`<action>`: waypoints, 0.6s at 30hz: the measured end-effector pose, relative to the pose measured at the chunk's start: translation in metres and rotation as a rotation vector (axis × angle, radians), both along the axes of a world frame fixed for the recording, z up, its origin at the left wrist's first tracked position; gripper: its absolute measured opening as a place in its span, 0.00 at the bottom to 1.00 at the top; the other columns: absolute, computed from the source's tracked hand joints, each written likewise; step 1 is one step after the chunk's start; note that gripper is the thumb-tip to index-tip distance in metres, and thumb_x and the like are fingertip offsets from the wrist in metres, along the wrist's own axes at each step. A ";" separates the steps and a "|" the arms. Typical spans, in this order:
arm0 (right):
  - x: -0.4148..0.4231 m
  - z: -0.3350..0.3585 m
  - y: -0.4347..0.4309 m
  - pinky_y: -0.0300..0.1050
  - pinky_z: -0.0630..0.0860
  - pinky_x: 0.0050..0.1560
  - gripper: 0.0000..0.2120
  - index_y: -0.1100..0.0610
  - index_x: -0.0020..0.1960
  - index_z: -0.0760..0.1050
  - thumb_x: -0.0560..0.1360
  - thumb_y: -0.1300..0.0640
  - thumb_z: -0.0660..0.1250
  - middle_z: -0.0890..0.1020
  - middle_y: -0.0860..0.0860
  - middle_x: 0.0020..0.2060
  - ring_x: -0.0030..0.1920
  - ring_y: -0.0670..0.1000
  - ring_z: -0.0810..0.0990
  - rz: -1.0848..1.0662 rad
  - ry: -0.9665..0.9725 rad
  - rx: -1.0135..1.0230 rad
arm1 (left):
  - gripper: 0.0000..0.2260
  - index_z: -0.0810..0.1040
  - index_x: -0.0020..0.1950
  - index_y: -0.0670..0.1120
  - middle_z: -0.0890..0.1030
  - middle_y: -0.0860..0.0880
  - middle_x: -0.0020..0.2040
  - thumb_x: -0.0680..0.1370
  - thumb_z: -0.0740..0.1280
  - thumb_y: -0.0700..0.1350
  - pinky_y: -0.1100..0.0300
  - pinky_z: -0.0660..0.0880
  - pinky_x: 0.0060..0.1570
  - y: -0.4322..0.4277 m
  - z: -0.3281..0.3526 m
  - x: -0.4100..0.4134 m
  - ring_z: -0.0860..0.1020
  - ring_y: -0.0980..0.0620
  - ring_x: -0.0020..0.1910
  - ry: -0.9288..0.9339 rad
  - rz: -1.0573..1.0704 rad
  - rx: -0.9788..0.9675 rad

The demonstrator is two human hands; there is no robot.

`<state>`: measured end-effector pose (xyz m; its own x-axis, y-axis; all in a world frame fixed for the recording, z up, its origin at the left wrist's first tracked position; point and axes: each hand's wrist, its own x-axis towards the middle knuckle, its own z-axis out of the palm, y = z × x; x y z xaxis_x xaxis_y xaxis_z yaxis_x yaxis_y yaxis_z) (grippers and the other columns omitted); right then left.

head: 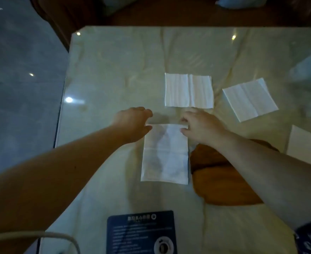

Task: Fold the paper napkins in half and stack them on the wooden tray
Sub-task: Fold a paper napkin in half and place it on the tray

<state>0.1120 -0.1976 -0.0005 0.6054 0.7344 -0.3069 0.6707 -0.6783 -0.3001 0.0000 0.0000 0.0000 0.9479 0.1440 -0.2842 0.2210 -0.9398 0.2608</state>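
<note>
A white paper napkin lies unfolded lengthwise on the glass-topped table in front of me. My left hand pinches its far left corner and my right hand pinches its far right corner, the far edge slightly lifted. The wooden tray sits just right of this napkin, partly hidden under my right forearm. A second flat napkin lies beyond my hands. A third napkin lies tilted at the right.
Another white sheet shows at the right edge. A dark blue printed card lies near the table's front edge. The table's left edge drops to a grey floor. Dark wooden furniture stands behind.
</note>
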 end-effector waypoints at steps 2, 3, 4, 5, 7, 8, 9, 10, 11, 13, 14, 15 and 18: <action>0.001 -0.004 0.000 0.52 0.75 0.51 0.14 0.56 0.56 0.76 0.73 0.52 0.67 0.76 0.52 0.56 0.56 0.54 0.75 0.010 -0.025 0.008 | 0.18 0.71 0.64 0.51 0.77 0.50 0.60 0.76 0.64 0.54 0.49 0.76 0.52 -0.001 -0.007 0.000 0.76 0.46 0.58 0.002 0.044 -0.045; 0.000 -0.007 -0.001 0.51 0.74 0.50 0.13 0.56 0.56 0.76 0.73 0.52 0.67 0.76 0.53 0.54 0.55 0.54 0.76 0.015 -0.031 0.008 | 0.18 0.71 0.64 0.51 0.77 0.50 0.60 0.75 0.65 0.53 0.49 0.75 0.53 -0.002 -0.012 -0.001 0.75 0.47 0.59 -0.005 0.048 -0.052; -0.001 -0.010 -0.002 0.50 0.73 0.48 0.11 0.56 0.54 0.76 0.74 0.53 0.66 0.76 0.53 0.53 0.53 0.54 0.76 0.011 -0.036 0.010 | 0.18 0.71 0.64 0.50 0.76 0.49 0.60 0.75 0.65 0.53 0.49 0.75 0.53 -0.003 -0.015 -0.002 0.74 0.47 0.59 -0.008 0.050 -0.049; -0.001 -0.012 -0.003 0.48 0.72 0.46 0.09 0.56 0.53 0.76 0.74 0.54 0.66 0.76 0.52 0.51 0.52 0.54 0.76 0.008 -0.027 0.026 | 0.19 0.71 0.64 0.50 0.76 0.49 0.61 0.75 0.65 0.53 0.49 0.75 0.52 -0.004 -0.018 -0.003 0.74 0.46 0.59 -0.014 0.044 -0.045; -0.003 -0.017 -0.005 0.47 0.70 0.43 0.05 0.56 0.48 0.76 0.74 0.55 0.65 0.75 0.51 0.47 0.49 0.54 0.76 0.000 -0.017 0.081 | 0.20 0.70 0.66 0.50 0.75 0.48 0.61 0.75 0.66 0.53 0.48 0.76 0.53 -0.004 -0.023 -0.001 0.74 0.46 0.59 -0.027 0.033 -0.043; -0.003 -0.018 -0.006 0.48 0.72 0.43 0.04 0.56 0.47 0.76 0.73 0.56 0.66 0.74 0.51 0.46 0.48 0.53 0.76 -0.001 -0.022 0.106 | 0.22 0.69 0.67 0.51 0.74 0.47 0.61 0.75 0.66 0.54 0.47 0.76 0.53 -0.005 -0.024 0.000 0.74 0.45 0.59 -0.040 0.034 -0.050; -0.004 -0.019 -0.006 0.49 0.73 0.44 0.04 0.56 0.46 0.77 0.73 0.56 0.66 0.75 0.51 0.45 0.47 0.53 0.76 0.003 -0.028 0.122 | 0.22 0.69 0.67 0.51 0.74 0.47 0.61 0.74 0.66 0.54 0.46 0.76 0.53 -0.006 -0.026 0.001 0.73 0.45 0.59 -0.038 0.039 -0.058; -0.004 -0.020 -0.006 0.49 0.74 0.44 0.04 0.56 0.46 0.77 0.73 0.56 0.66 0.76 0.52 0.45 0.47 0.53 0.76 0.008 -0.038 0.136 | 0.22 0.69 0.67 0.51 0.74 0.46 0.60 0.74 0.67 0.54 0.46 0.76 0.53 -0.007 -0.027 0.002 0.73 0.45 0.59 -0.037 0.041 -0.067; -0.005 -0.020 -0.006 0.49 0.74 0.44 0.04 0.56 0.46 0.77 0.73 0.56 0.66 0.76 0.52 0.45 0.46 0.52 0.75 0.009 -0.046 0.146 | 0.22 0.70 0.66 0.51 0.74 0.46 0.59 0.74 0.67 0.54 0.46 0.76 0.53 -0.009 -0.027 0.002 0.73 0.45 0.58 -0.037 0.039 -0.072; -0.006 -0.021 -0.007 0.48 0.74 0.42 0.03 0.56 0.45 0.75 0.73 0.57 0.66 0.76 0.52 0.44 0.45 0.52 0.75 0.006 -0.048 0.169 | 0.18 0.74 0.62 0.51 0.74 0.46 0.56 0.74 0.67 0.54 0.46 0.75 0.53 -0.011 -0.028 0.002 0.73 0.45 0.57 -0.050 0.035 -0.070; -0.006 -0.021 -0.007 0.49 0.74 0.42 0.02 0.56 0.44 0.75 0.73 0.57 0.66 0.77 0.52 0.43 0.45 0.52 0.75 0.005 -0.048 0.179 | 0.15 0.75 0.60 0.51 0.74 0.46 0.54 0.74 0.67 0.54 0.47 0.74 0.52 -0.011 -0.028 0.001 0.73 0.45 0.56 -0.058 0.037 -0.074; -0.007 -0.021 -0.008 0.49 0.74 0.41 0.02 0.56 0.44 0.75 0.74 0.58 0.66 0.77 0.52 0.42 0.44 0.52 0.76 0.003 -0.054 0.186 | 0.13 0.77 0.57 0.51 0.74 0.46 0.52 0.75 0.66 0.54 0.48 0.74 0.52 -0.012 -0.028 0.001 0.73 0.45 0.55 -0.066 0.039 -0.079; -0.010 -0.021 -0.010 0.47 0.74 0.42 0.03 0.56 0.46 0.75 0.75 0.57 0.65 0.76 0.49 0.42 0.44 0.51 0.75 -0.021 -0.049 0.189 | 0.09 0.79 0.51 0.50 0.75 0.47 0.50 0.76 0.65 0.53 0.51 0.73 0.51 -0.014 -0.028 -0.002 0.73 0.46 0.53 -0.079 0.028 -0.073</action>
